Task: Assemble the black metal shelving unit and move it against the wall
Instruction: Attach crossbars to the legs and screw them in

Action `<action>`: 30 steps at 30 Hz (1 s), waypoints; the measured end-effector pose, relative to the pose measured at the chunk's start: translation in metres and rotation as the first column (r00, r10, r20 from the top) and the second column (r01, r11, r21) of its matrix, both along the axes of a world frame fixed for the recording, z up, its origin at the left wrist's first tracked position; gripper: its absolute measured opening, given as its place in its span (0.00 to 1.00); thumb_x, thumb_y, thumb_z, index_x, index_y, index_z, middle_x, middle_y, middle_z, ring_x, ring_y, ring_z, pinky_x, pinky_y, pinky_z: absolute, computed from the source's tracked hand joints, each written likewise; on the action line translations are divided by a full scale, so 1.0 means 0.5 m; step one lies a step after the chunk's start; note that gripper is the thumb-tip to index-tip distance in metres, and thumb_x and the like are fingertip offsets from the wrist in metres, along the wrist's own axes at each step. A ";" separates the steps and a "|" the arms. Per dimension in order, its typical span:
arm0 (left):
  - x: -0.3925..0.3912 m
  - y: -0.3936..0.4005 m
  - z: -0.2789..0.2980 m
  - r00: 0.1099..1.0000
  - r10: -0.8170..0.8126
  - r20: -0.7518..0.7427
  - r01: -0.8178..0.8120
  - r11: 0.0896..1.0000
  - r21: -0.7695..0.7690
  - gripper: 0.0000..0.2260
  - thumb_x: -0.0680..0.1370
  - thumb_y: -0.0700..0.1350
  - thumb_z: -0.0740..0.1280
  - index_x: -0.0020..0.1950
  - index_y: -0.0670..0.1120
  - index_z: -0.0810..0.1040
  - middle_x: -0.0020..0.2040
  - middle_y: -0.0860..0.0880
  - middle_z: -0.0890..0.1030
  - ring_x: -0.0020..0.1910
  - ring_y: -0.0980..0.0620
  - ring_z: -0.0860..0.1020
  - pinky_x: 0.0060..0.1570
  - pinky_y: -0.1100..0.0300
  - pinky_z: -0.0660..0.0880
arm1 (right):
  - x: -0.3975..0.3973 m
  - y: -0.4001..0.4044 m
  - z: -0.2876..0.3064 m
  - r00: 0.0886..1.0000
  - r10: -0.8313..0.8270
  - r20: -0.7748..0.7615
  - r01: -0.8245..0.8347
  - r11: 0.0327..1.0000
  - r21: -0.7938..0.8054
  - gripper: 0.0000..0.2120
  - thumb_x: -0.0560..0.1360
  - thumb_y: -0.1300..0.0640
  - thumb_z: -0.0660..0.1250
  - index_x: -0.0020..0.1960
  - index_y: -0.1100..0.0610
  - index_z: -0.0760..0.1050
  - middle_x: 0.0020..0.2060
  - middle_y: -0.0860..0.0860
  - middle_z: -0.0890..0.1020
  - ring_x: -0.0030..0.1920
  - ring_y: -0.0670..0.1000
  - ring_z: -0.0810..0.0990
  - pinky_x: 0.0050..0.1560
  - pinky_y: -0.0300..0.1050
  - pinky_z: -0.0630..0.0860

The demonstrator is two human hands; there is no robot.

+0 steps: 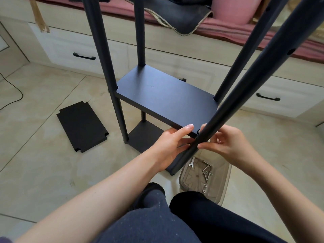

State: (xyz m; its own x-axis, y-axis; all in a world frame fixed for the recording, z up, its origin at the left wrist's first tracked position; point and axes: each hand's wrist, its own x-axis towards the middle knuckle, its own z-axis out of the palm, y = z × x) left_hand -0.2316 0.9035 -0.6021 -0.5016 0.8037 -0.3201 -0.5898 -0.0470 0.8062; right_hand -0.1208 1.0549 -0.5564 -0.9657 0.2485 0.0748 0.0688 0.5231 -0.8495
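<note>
The black shelving unit stands on the tiled floor, with several round black posts rising past the frame's top. A black shelf board (163, 95) sits between the posts, and a lower board (145, 135) lies near the floor. My left hand (171, 142) grips the near corner of the upper board, thumb on top. My right hand (226, 142) is at the nearest post (245, 88), fingertips pinching something small against it at the board's corner; what it holds is hidden.
A loose black shelf board (82, 127) lies flat on the floor to the left. A clear plastic tray (226, 174) with a small wrench, bolts and nuts sits by my knees. Cream drawers (84, 50) under a pink-cushioned bench stand behind. A black cable (15, 88) runs at far left.
</note>
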 end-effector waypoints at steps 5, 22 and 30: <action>-0.003 0.002 -0.008 1.000 0.007 -0.004 -0.007 1.000 -0.004 0.12 0.81 0.49 0.68 0.56 0.41 0.78 0.55 0.40 0.80 0.52 0.46 0.81 0.65 0.48 0.76 | 0.000 -0.002 0.001 1.000 0.003 -0.030 -0.002 0.999 0.044 0.13 0.63 0.49 0.77 0.47 0.48 0.80 0.41 0.48 0.83 0.30 0.45 0.71 0.34 0.37 0.70; -0.001 0.008 0.005 0.998 0.011 -0.069 -0.017 0.996 -0.092 0.26 0.81 0.56 0.66 0.67 0.36 0.74 0.63 0.34 0.79 0.61 0.40 0.80 0.66 0.47 0.75 | 0.020 -0.012 0.005 0.992 -0.055 -0.111 0.087 0.947 0.310 0.15 0.65 0.42 0.74 0.50 0.36 0.77 0.27 0.53 0.75 0.28 0.49 0.69 0.33 0.48 0.71; 0.000 0.009 -0.003 0.999 0.017 -0.047 -0.018 0.999 -0.028 0.25 0.82 0.53 0.64 0.64 0.30 0.75 0.60 0.31 0.79 0.54 0.45 0.80 0.64 0.51 0.77 | 0.016 -0.013 0.001 0.991 -0.110 -0.070 0.127 0.930 0.344 0.19 0.65 0.36 0.70 0.50 0.46 0.80 0.27 0.48 0.74 0.29 0.50 0.71 0.32 0.50 0.72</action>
State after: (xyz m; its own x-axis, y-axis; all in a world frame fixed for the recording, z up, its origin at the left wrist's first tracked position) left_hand -0.2318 0.9078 -0.6036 -0.5301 0.7857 -0.3188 -0.5511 -0.0334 0.8338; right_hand -0.1129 1.0484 -0.5558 -0.9238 0.3112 0.2230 0.1117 0.7763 -0.6204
